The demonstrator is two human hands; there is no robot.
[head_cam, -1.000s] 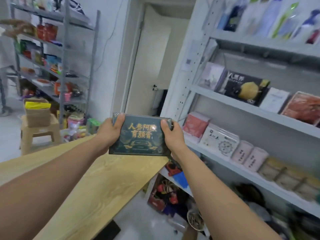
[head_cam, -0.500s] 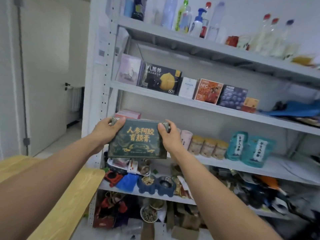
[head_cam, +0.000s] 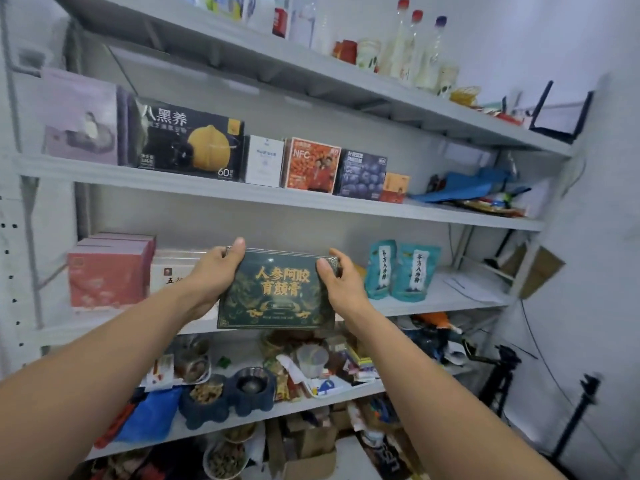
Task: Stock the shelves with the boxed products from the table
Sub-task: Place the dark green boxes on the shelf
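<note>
I hold a dark green box with gold lettering [head_cam: 278, 291] upright between both hands, its face toward me. My left hand [head_cam: 214, 275] grips its left edge with the thumb over the top corner. My right hand [head_cam: 341, 282] grips its right edge. The box hangs in front of the third shelf board [head_cam: 433, 301] of the white shelving unit, between a white box [head_cam: 173, 268] on the left and two teal pouches [head_cam: 401, 271] on the right. Whatever stands behind the box is hidden.
Pink boxes [head_cam: 107, 271] stand at the shelf's left end. The shelf above [head_cam: 277, 199] carries a row of boxes, among them a black one [head_cam: 187, 140]. Bottles [head_cam: 415, 50] line the top shelf. Lower shelves hold cluttered bowls and packets. A tripod [head_cam: 498, 375] stands at the right.
I have turned from the wooden table toward the shelving and come closer. The green box, still held in both hands, now sits at the level of the third shelf.
</note>
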